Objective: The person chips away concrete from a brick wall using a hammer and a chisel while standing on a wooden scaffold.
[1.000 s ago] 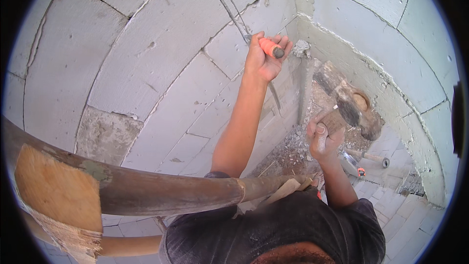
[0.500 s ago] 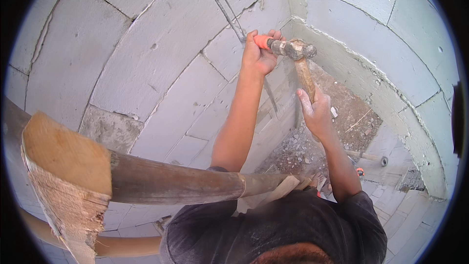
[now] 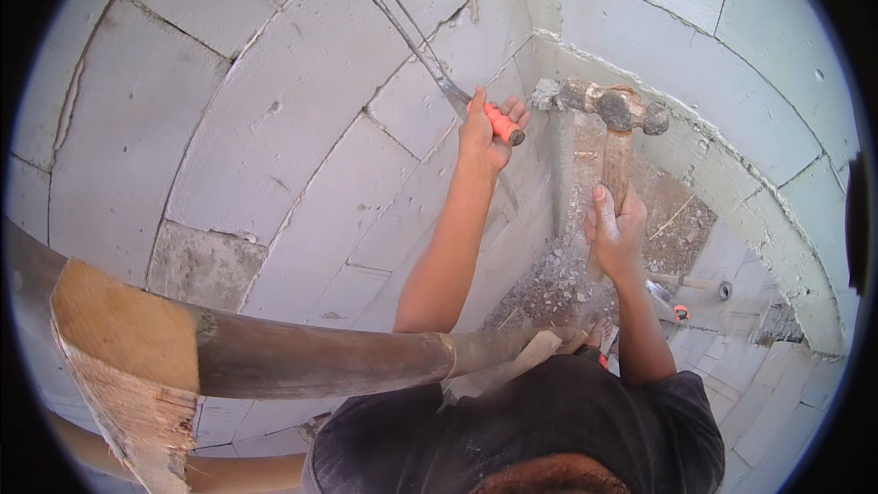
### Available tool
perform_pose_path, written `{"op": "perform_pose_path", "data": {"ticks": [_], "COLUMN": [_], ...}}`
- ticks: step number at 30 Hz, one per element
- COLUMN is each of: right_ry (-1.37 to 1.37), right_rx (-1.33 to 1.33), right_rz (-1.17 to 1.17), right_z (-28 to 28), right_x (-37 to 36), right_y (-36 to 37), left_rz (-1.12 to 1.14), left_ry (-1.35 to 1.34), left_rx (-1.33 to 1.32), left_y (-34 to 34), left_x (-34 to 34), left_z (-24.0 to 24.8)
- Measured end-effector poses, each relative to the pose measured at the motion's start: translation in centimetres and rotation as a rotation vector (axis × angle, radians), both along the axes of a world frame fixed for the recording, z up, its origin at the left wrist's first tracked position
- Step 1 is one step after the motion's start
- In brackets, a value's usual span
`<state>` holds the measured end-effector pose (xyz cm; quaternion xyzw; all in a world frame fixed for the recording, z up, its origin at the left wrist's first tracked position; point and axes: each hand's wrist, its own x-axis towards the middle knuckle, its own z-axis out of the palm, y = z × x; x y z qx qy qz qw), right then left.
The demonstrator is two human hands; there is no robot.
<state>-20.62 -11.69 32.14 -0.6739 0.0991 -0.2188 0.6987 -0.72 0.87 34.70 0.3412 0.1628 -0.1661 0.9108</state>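
Head view looks down on the left hand (image 3: pixel 487 133) wrapped tight around the orange handle of a chisel (image 3: pixel 501 123), whose metal blade runs up and left, with its tip set against the wall close to a mortar joint between pale grey blocks. Just to the right, the right hand (image 3: pixel 615 236) is closed around the lower part of the wooden shaft of a ball-peen hammer (image 3: pixel 613 110), its dusty steel head raised beside the inner corner of the block wall (image 3: pixel 274 119). The hammer looks top-heavy and rigid, so a hold low on the shaft, as here, suits it; its worn wood seems dry rather than slick. The chisel appears stiff and light, best held by its grippy orange sleeve, clear of the struck end. Below the hands, grey rubble (image 3: pixel 558 279) lies piled in the corner. A thick wooden pole (image 3: pixel 302 361) crosses the lower left, ending in a splintered cut face.
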Motion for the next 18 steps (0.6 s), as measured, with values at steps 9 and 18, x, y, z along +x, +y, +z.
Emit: {"op": "perform_pose_path", "data": {"ticks": [9, 18], "right_ry": [0.189, 0.164], "right_rx": [0.243, 0.199], "right_rz": [-0.029, -0.009], "right_z": [-2.0, -1.2], "right_x": [-2.8, -1.6], "right_y": [-1.3, -1.4], "left_rz": [-0.197, -0.012], "left_ry": [-0.067, -0.181], "left_rx": [0.176, 0.125], "left_y": [1.4, 0.6], "left_x": [-2.1, -1.5], "left_z": [-3.7, 1.2]}}
